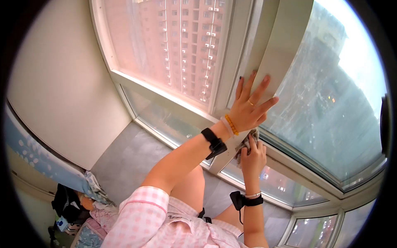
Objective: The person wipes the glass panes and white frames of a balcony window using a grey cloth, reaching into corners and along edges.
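My left hand is spread against the white window frame post, its fingers apart and nothing held in it. It wears a ring, a beaded bracelet and a black wrist strap. Just below it, my right hand is closed on a crumpled grey-brown cloth. The cloth is pressed to the frame near the corner where the post meets the lower rail. Fingers hide part of it. A black strap with a small device and thin bangles circle the right wrist.
A large glass pane with streaks is on the right; another pane at upper left shows a tall building outside. Lower panes run beneath the rail. A plain wall stands left. Clothes are heaped at lower left, beside the grey floor.
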`<state>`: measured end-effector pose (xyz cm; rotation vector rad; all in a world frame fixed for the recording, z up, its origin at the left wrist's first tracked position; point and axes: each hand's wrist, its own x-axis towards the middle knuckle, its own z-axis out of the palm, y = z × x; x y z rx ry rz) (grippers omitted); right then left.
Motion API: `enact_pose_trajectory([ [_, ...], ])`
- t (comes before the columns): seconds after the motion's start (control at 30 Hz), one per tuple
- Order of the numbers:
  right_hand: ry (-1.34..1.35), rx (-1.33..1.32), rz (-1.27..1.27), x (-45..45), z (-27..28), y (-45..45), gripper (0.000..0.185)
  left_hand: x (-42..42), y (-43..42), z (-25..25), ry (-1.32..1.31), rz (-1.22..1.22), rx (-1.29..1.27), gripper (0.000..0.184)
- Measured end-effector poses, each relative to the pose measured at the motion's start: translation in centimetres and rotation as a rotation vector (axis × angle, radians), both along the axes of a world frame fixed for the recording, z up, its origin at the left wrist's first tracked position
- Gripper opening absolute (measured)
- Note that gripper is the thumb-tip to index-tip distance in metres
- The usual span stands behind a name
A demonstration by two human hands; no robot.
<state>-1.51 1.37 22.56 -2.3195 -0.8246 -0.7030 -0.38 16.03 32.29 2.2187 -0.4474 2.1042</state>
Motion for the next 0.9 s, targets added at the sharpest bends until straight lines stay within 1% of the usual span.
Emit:
enact_pose_trajectory([
  [0.03, 0.039, -0.009, 0.005, -0.1, 0.2, -0.1, 0.042, -1.7, -0.1, 0.5, 0.081, 0.024, -0.003, 0.060],
  [0.07, -0.087, 0.014, 0.010, 0.5, -0.4, 0.0, 0.040, -3.4, -0.3, 0.9, 0.168, 0.046, -0.008, 0.059],
  [0.13, -0.111, 0.032, 0.028, 0.8, -0.5, -0.2, 0.040, -7.5, 0.1, 2.3, 0.233, -0.016, 0.117, 0.051],
  [0.17, -0.111, 0.030, 0.021, 0.9, -0.6, -0.3, 0.040, -8.9, 0.3, 2.6, 0.232, -0.023, 0.116, 0.051],
  [0.23, -0.092, 0.049, 0.076, 0.9, -0.7, -0.2, 0.040, -11.3, 0.6, 3.1, 0.371, -0.074, 0.204, 0.041],
  [0.27, -0.087, 0.044, 0.076, 1.0, -0.7, -0.2, 0.040, -12.5, 0.4, 3.8, 0.375, -0.076, 0.199, 0.041],
  [0.33, -0.061, 0.075, 0.103, 1.2, -0.8, -0.3, 0.040, -14.8, -0.3, 5.6, 0.330, -0.044, 0.248, 0.034],
  [0.37, -0.056, 0.075, 0.108, 1.2, -0.8, -0.4, 0.040, -16.1, -0.8, 6.5, 0.353, -0.039, 0.250, 0.033],
  [0.4, -0.045, 0.062, 0.097, 1.3, -0.8, -0.2, 0.040, -17.5, -1.2, 7.5, 0.376, -0.034, 0.252, 0.031],
  [0.47, -0.113, 0.012, 0.091, 1.4, -1.0, -0.4, 0.039, -20.8, -2.8, 10.0, 0.446, -0.054, 0.259, 0.027],
  [0.5, -0.104, 0.039, 0.100, 1.4, -1.0, -0.3, 0.039, -22.8, -4.6, 12.0, 0.463, -0.083, 0.235, 0.027],
  [0.53, -0.095, 0.064, 0.113, 1.3, -0.9, -0.2, 0.040, -25.2, -6.8, 14.4, 0.691, 0.002, 0.095, 0.024],
  [0.57, -0.070, 0.037, 0.102, 1.2, -0.6, -0.2, 0.040, -26.8, -7.5, 15.5, 0.693, -0.062, 0.140, 0.025],
  [0.6, -0.034, 0.019, 0.098, 0.9, -0.4, -0.3, 0.041, -27.6, -7.8, 15.4, 0.738, -0.108, 0.155, 0.026],
  [0.73, -0.040, 0.034, 0.101, 0.9, -0.6, -0.1, 0.040, -29.7, -8.1, 14.0, 0.855, -0.221, 0.224, 0.032],
  [0.9, -0.131, 0.035, 0.113, 1.4, -1.2, -0.1, 0.041, -29.8, -7.5, 12.7, 0.895, -0.251, 0.263, 0.040],
])
